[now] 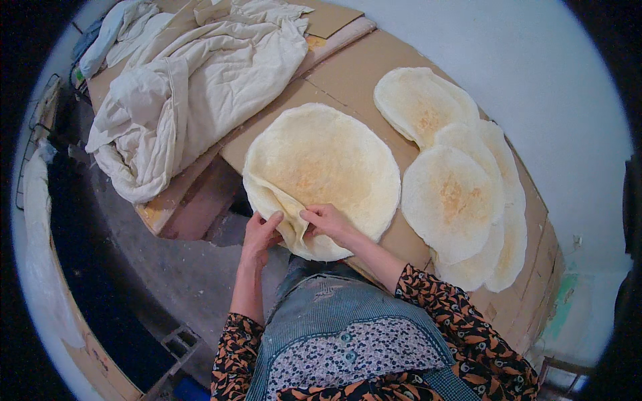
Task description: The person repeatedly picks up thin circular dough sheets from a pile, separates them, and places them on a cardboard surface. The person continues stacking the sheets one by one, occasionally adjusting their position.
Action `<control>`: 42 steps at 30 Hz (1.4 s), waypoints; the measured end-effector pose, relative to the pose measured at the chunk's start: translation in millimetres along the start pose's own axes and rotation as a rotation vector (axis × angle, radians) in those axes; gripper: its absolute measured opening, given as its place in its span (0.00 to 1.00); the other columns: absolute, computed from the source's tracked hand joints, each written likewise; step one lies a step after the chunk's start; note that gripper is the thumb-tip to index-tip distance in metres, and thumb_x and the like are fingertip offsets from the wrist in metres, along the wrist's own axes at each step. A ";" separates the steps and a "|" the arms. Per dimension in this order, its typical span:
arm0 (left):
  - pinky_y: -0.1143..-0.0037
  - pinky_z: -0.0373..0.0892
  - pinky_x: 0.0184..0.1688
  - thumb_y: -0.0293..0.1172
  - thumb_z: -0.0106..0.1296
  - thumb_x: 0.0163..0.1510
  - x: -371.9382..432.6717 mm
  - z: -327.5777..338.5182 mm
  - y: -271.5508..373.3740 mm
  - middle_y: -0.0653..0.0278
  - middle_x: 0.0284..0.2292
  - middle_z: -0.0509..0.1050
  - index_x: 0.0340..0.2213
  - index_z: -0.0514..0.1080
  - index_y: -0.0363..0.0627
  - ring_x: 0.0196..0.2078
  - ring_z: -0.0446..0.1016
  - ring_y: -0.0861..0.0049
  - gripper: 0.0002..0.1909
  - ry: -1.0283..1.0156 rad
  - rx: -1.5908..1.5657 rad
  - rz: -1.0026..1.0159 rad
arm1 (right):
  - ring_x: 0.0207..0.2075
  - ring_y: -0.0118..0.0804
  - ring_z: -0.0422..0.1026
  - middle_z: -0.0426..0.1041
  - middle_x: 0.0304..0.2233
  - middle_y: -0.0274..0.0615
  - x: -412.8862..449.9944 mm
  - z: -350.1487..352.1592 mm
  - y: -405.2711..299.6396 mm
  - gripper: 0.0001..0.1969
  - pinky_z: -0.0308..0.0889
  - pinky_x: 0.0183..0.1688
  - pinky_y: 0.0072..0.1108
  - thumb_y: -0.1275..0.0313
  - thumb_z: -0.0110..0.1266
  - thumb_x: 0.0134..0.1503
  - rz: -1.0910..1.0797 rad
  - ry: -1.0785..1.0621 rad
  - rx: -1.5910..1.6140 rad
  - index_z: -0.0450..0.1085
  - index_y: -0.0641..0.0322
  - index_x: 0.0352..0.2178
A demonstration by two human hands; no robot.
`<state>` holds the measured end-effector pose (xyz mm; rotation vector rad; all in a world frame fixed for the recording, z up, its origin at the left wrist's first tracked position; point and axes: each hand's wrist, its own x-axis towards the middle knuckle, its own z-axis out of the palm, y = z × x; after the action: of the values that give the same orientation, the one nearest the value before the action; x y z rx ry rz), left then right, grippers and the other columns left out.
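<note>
A large round flatbread [331,160], pale with a faintly browned middle, lies before me and reaches past the table's near edge. My left hand [262,231] pinches its near-left rim, thumb on top. Just to the right, my right hand [326,222] grips the same rim with the thumb above and the other fingers partly hidden. Between the two hands the bread's edge is bunched into raised folds. Whether more breads lie beneath it cannot be told.
Several overlapping flatbreads [451,200] rest on the cardboard-covered table [346,75] at the right, near the wall [541,100]. A crumpled cream cloth [215,75] covers the surface at the upper left. Below it lies a grey floor [165,280].
</note>
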<state>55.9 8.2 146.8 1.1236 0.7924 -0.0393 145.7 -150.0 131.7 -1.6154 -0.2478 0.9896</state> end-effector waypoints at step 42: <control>0.67 0.70 0.41 0.14 0.42 0.38 -18.1 1.9 18.8 0.59 0.48 0.61 0.58 0.42 0.49 0.42 0.70 0.62 0.44 -0.246 -0.318 0.111 | 0.55 0.49 0.56 0.57 0.52 0.58 31.0 -67.7 -63.0 0.44 0.53 0.55 0.31 0.50 0.57 0.43 -0.324 -0.098 -0.725 0.50 0.64 0.55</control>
<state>51.4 9.0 172.6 0.8394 0.4950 0.0408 234.4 -158.7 171.6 -2.0794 -0.9928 0.7611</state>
